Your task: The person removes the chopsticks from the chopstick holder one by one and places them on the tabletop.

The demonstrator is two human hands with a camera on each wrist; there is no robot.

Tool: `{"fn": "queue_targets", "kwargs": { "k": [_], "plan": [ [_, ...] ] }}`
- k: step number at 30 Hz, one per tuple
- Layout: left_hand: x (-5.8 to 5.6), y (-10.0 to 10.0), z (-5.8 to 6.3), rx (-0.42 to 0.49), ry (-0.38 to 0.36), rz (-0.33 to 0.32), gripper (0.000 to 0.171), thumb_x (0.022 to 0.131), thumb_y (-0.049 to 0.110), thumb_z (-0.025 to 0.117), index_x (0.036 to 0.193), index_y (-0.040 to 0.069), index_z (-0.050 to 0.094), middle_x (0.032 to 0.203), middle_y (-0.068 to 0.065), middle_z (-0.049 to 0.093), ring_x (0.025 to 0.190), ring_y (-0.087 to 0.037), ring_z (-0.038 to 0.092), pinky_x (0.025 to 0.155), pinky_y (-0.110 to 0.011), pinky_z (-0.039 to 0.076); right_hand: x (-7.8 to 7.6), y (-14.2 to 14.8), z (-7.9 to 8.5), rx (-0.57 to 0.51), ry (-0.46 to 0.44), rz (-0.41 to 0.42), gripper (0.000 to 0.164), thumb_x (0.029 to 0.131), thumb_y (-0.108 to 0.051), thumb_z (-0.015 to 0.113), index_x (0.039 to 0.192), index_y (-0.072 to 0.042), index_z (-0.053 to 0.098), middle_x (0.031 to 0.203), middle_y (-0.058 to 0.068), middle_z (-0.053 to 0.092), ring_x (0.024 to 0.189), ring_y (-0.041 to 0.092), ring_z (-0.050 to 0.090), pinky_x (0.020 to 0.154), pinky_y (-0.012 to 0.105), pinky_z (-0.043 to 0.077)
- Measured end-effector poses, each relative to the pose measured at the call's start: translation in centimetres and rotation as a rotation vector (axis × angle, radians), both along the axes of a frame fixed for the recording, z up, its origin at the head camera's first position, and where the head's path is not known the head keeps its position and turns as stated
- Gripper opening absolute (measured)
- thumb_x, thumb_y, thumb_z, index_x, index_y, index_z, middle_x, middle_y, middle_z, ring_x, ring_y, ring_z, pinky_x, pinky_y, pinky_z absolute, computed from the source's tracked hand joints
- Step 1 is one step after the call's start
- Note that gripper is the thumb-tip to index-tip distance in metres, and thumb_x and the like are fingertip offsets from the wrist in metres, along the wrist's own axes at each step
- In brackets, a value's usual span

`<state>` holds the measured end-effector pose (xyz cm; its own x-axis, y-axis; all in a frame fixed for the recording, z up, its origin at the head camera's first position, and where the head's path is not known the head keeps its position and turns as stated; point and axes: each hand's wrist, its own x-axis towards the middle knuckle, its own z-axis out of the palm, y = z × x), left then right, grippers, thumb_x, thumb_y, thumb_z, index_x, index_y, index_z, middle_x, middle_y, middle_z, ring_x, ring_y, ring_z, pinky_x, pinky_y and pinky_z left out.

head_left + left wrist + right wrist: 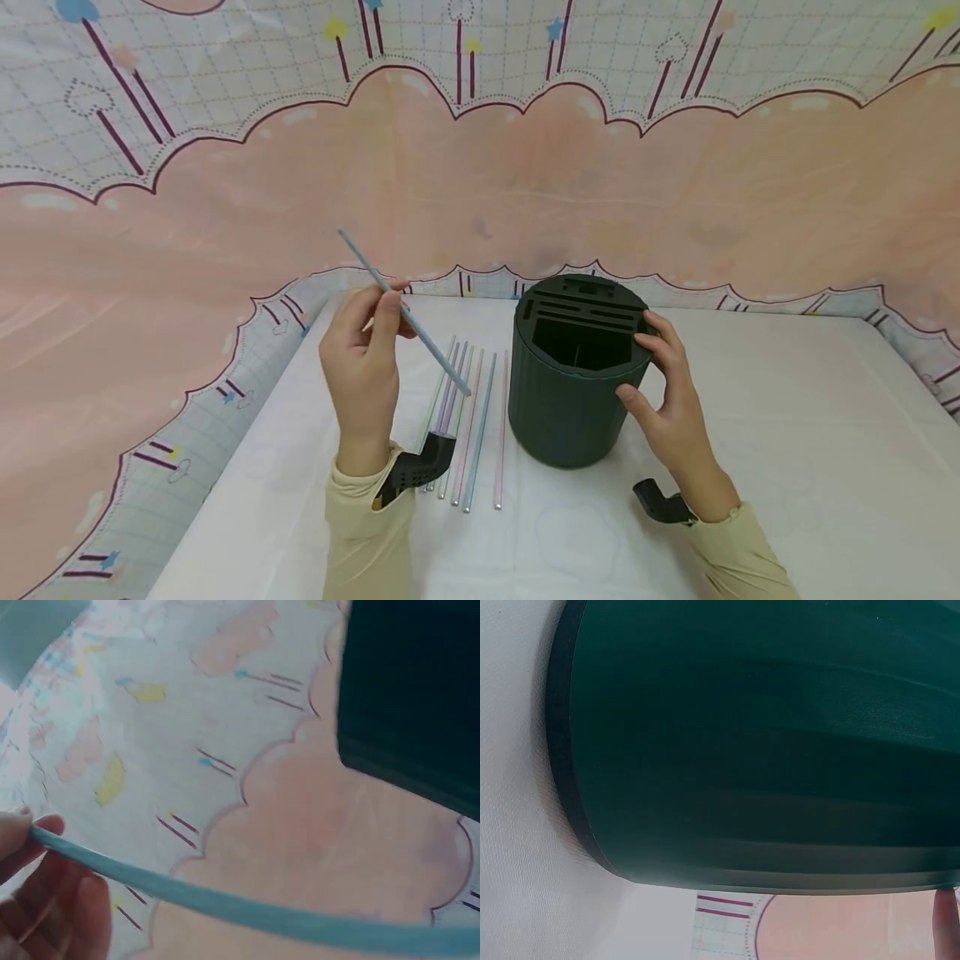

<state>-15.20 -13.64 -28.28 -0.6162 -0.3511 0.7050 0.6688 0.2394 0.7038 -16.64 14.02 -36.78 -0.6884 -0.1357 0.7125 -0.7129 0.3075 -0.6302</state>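
Note:
Between thumb and fingers my left hand (pixel 365 358) pinches a thin blue stick (pixel 435 350). It slants down to the right, its lower end over the sticks on the table. In the left wrist view the blue stick (pixel 247 915) runs from the fingertips across the bottom. A dark green round holder (pixel 570 408) stands upright on the table, its top divided into slots and one larger opening. My right hand (pixel 671 408) grips the holder's right side near the rim, thumb in front and fingers behind. Up close, the right wrist view shows the ribbed green holder wall (pixel 765 750).
Several pastel sticks, including a pink stick (pixel 500 442) and a blue stick (pixel 480 433), lie on the white table (pixel 810 450) left of the holder. Behind the table hangs a patterned peach curtain (pixel 480 192). Black wrist mounts sit at both cuffs.

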Motion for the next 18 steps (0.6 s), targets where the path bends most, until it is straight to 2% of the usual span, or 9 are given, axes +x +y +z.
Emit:
{"fn": "queue_targets", "kwargs": {
  "k": [4, 7, 11, 18],
  "plan": [
    [-2.3, -1.6, -2.4, -0.157, -0.162, 0.09, 0.021, 0.089, 0.024, 0.055, 0.098, 0.011, 0.069, 0.081, -0.001, 0.058, 0.063, -0.013, 0.055, 0.057, -0.023, 0.048, 0.0, -0.1, 0.0, 0.003, -0.005, -0.006, 0.056, 0.086, -0.03, 0.059, 0.124, 0.006, 0.04, 0.141, 0.017, 0.026, 0.128, 0.025, 0.026, 0.1, 0.022, 0.025],
    [-4.0, -2.8, -4.5, -0.265, -0.241, 0.18, 0.026, 0.088, 0.035, 0.054, 0.099, 0.017, 0.069, 0.081, 0.005, 0.059, 0.067, -0.009, 0.054, 0.056, -0.023, 0.046, 0.0, -0.1, 0.0, 0.002, 0.0, -0.009, 0.057, 0.086, -0.031, 0.059, 0.124, 0.007, 0.039, 0.141, 0.018, 0.026, 0.128, 0.026, 0.026, 0.1, 0.022, 0.025],
    [-5.7, -4.0, -6.7, -0.376, -0.361, 0.269, 0.027, 0.089, 0.034, 0.053, 0.099, 0.015, 0.069, 0.081, 0.002, 0.06, 0.072, -0.013, 0.054, 0.058, -0.028, 0.043, 0.0, -0.1, 0.0, -0.005, 0.013, -0.004, 0.059, 0.086, -0.033, 0.058, 0.124, 0.008, 0.039, 0.14, 0.018, 0.026, 0.127, 0.027, 0.026, 0.1, 0.023, 0.025],
    [-7.2, -5.3, -9.8, -0.536, -0.681, 0.331, 0.03, 0.09, 0.035, 0.051, 0.105, 0.014, 0.066, 0.087, -0.004, 0.061, 0.076, -0.021, 0.055, 0.06, -0.034, 0.041, 0.0, -0.3, -0.2, -0.011, 0.018, 0.011, 0.059, 0.086, -0.033, 0.058, 0.123, 0.008, 0.039, 0.14, 0.02, 0.025, 0.127, 0.027, 0.027, 0.1, 0.023, 0.025]
  ]
}}
